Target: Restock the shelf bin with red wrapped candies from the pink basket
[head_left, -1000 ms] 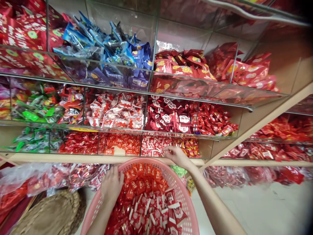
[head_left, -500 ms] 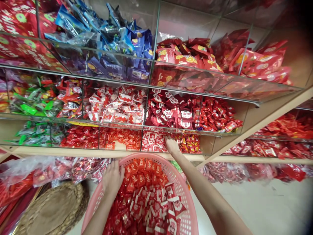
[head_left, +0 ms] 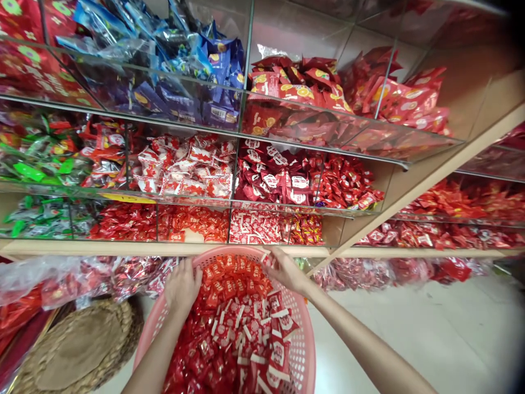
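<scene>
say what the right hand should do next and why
Probably lower the right hand into the pink perforated plastic basket: it sits at the basket's rim, just above the heap of red-and-white wrapped sweets, and the left hand is at the rim too, so the basket looks steadied.

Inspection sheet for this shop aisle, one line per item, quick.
surface: pale floor, wooden shelf ledge beyond the basket.
things in hand: pink perforated plastic basket, heaped with red-wrapped packets.
clutter: bagged red packets below the shelf; round woven straw mat at lower left.
hands: left hand and right hand, both at the basket rim.
cables: nothing seen.
surroundings: glass display bins of blue packets, green packets and red packets.
</scene>
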{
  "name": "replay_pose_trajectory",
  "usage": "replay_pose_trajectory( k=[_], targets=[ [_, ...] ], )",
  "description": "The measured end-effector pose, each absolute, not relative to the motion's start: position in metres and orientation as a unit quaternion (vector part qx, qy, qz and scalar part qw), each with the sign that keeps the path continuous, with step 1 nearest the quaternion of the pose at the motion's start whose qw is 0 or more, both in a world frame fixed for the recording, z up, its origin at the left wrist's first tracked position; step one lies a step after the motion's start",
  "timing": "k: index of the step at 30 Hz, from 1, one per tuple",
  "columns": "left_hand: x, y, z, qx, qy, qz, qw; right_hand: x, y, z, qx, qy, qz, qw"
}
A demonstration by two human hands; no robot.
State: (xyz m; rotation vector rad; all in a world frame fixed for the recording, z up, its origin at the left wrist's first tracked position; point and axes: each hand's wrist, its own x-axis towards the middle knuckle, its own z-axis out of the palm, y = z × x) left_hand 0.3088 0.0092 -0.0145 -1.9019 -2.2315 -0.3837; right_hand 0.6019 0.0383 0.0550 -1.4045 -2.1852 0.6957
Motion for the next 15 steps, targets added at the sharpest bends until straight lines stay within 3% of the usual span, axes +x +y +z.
replay_pose_trajectory(
  k=[7,15],
  targets=[
    [0.309,0.01,-0.014,-0.646,-0.746,-0.131,0.097,0.595,-0.013,0.032,-0.569,-0.755,0.301,0.123],
    [0.308,0.011,-0.014,-0.646,-0.747,-0.126,0.095,0.581,-0.032,0.029,-0.616,-0.757,0.213,0.038]
  ],
)
